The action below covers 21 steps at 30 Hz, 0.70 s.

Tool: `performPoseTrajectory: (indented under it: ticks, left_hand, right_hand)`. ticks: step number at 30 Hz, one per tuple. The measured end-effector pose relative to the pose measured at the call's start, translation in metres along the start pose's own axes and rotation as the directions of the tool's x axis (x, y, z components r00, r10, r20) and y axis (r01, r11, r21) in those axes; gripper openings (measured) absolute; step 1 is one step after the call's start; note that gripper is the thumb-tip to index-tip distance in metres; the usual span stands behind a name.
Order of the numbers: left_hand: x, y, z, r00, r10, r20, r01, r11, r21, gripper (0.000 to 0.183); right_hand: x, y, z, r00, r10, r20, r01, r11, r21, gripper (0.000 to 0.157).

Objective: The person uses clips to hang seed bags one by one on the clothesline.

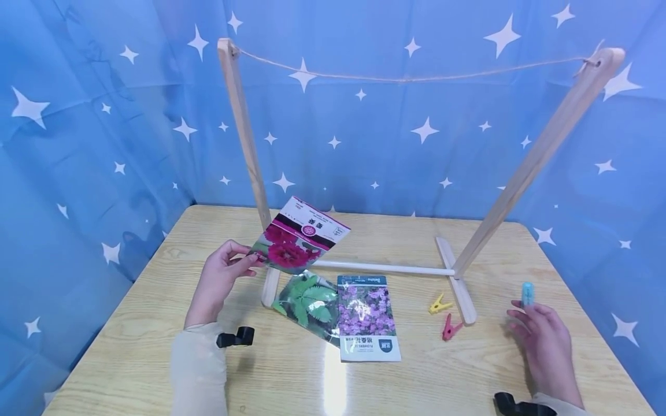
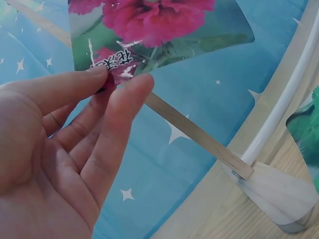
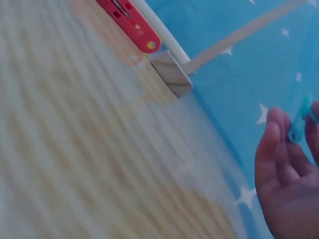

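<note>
My left hand (image 1: 217, 281) pinches a seed packet (image 1: 299, 238) by its lower left corner, between thumb and fingertips. Dark pink flowers fill its lower part, under a white top with printed characters. The left wrist view shows the thumb and fingers (image 2: 127, 107) at the corner of the raised packet. At the right side of the table, my right hand (image 1: 546, 346) grips a light blue clothespin (image 1: 528, 293), which points upward. Below the held packet lie a green-leaf packet (image 1: 308, 305) and a purple-flower packet (image 1: 368, 318), whose edge overlaps the green one.
A yellow clothespin (image 1: 440, 304) and a red clothespin (image 1: 451, 327) lie beside the right foot (image 1: 458, 283) of a wooden stand. Between the stand's tilted posts a string (image 1: 400, 80) sags slightly. A white rod (image 1: 385, 267) joins the posts low down. Blue star-patterned cloth surrounds the table.
</note>
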<state>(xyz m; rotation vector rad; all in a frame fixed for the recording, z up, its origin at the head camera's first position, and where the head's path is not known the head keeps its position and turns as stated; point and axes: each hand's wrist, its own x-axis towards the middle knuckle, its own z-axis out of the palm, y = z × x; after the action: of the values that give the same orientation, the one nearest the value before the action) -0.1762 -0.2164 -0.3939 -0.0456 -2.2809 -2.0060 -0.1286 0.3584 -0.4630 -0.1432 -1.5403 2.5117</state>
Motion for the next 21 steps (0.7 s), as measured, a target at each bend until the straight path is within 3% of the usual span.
performPoseTrajectory:
  ticks: [5, 10, 17, 21]
  left_hand:
    - [0.0, 0.001, -0.001, 1.0, 0.0, 0.003, 0.0, 1.0, 0.01, 0.033]
    - [0.001, 0.003, -0.004, 1.0, 0.008, 0.006, -0.008, 0.999, 0.032, 0.034]
    - [0.002, 0.007, -0.007, 0.999, 0.032, -0.002, -0.032, 0.999, 0.009, 0.035]
    - [0.001, 0.011, -0.006, 0.999, 0.047, -0.019, -0.048, 0.999, -0.027, 0.033]
  right_hand:
    - [0.004, 0.0, 0.008, 1.0, -0.008, -0.028, 0.002, 0.98, -0.199, 0.019]
    - [0.007, -0.001, 0.015, 0.999, -0.039, -0.019, 0.032, 0.953, -0.302, 0.025]
    - [0.014, -0.013, 0.028, 0.999, -0.04, -0.026, 0.021, 0.865, -0.501, 0.039]
    - [0.017, -0.023, 0.033, 0.999, -0.054, -0.009, 0.039, 0.831, -0.555, 0.038]
